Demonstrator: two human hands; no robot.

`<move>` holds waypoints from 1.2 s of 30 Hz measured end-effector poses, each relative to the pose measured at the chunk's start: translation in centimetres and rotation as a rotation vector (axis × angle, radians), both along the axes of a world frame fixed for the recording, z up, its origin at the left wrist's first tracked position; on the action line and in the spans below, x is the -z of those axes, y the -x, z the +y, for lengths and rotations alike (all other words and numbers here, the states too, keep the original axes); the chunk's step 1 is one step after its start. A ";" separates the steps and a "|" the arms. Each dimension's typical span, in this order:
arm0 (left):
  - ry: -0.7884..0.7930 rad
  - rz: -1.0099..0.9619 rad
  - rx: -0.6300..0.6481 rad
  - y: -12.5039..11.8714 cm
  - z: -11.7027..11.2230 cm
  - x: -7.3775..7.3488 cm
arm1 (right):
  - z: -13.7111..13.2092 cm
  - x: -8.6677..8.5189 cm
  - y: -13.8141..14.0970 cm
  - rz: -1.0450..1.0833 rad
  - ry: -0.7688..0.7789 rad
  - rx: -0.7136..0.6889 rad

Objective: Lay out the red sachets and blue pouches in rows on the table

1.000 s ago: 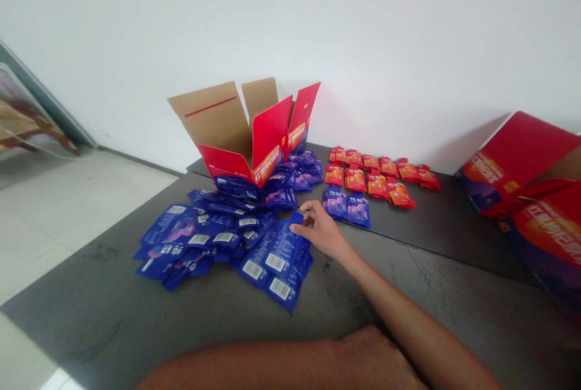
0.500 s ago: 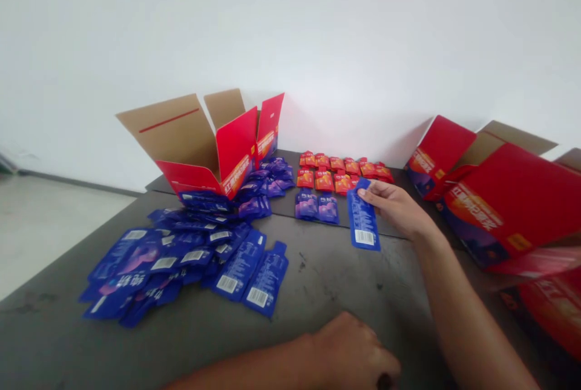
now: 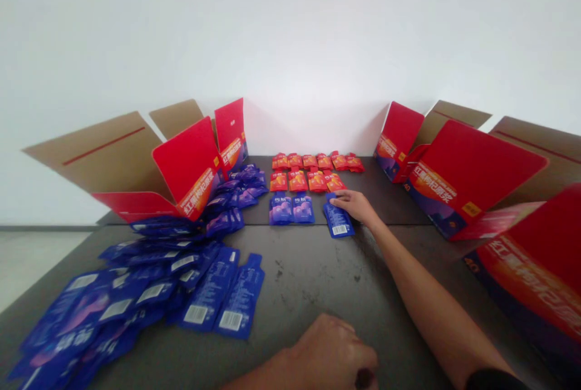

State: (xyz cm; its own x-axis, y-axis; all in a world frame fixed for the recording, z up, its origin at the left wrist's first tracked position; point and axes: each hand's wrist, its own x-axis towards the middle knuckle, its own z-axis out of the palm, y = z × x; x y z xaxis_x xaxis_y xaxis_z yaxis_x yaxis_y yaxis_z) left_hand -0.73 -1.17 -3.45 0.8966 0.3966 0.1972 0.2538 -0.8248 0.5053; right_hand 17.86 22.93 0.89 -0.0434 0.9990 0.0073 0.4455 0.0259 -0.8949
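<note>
- My right grip [image 3: 356,206]: clamped on blue sachet [image 3: 340,222], top end, barcode facing me.
- Sachet's just right of blue packs [image 3: 292,209], nearer me than red packs [image 3: 298,180].
- My left hand [image 3: 333,350]: curled, can't tell if closed.

Read 红黑枸杞原浆 and 40 on right-hand red cartons [image 3: 481,166]; could not read fine print on blue pouches [image 3: 242,296].

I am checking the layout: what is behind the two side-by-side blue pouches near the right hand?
Behind the blue pouches are two rows of red pouches, then the white wall. Whatever the pouches cover cannot be seen.
</note>
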 end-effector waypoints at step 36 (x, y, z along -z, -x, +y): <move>0.013 0.032 -0.006 -0.1 0.0 -0.3 | -2.8 -1.9 0.9 0.183 0.100 -0.016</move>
